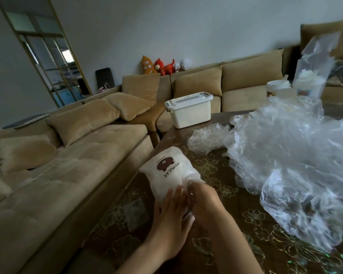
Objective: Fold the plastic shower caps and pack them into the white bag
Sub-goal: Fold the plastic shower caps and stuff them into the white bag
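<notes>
The white bag (169, 173), printed with a brown bear and the word POPULAR, lies on the table with its mouth toward me. My left hand (169, 212) lies flat with straight fingers on the bag's near end. My right hand (203, 202) has curled fingers at the bag's mouth, pinching clear plastic of a shower cap (189, 213) bunched there. A large heap of clear shower caps (293, 161) fills the table's right side. One crumpled cap (207, 138) lies apart, beyond the bag.
The table (222, 230) has a brown cloth with gold flowers under glass. A white lidded box (189, 109) stands at its far corner. Cups and a clear bag (309, 76) stand at the far right. A tan sofa (67, 155) wraps around the left and back.
</notes>
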Tool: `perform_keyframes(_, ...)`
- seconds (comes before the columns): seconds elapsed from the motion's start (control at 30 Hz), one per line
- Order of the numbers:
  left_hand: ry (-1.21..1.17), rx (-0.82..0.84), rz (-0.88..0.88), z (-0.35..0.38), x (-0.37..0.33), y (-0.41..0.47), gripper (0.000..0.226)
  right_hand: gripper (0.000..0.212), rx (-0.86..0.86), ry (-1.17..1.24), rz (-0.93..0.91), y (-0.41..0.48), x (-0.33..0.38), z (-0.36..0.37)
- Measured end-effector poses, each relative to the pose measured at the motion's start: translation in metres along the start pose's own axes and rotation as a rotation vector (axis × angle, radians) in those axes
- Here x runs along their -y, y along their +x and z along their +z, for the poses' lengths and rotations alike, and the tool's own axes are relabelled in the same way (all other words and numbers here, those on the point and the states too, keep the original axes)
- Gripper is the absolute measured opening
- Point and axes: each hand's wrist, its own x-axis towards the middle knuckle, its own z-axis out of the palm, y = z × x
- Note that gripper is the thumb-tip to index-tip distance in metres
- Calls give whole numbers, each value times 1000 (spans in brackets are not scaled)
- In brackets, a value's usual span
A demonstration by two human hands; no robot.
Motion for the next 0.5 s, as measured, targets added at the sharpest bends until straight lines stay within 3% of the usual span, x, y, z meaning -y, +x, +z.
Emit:
perform_keyframes(0.07, 0, 260, -22, 5, 8, 9, 74, 28, -41, -123, -29, -10, -10, -4)
perform_keyframes(0.13, 12, 256, -50, 7, 11, 29, 69, 21, -164, -331, -91, -20, -6, -20)
perform_keyframes(0.23, 34, 261, -112, 9, 20, 50, 64, 34, -257, -719, -271, -38, 21, -45)
perform_keyframes(0.3, 41, 127, -156, 11, 25, 54, 58, 51, -298, -1082, -342, -53, 32, -55)
perform_keyframes(0.37, 2, -124, -128, 15, 13, 42, 53, 61, -400, -1406, -298, -70, 23, -72)
perform_keyframes(0.43, -122, -398, -19, 18, -3, 26, 50, 59, -415, -1505, -188, -81, 9, -90)
perform_keyframes(0.5, -223, -477, 142, 18, -29, 14, 43, 55, -410, -1534, -52, -88, -1, -114)
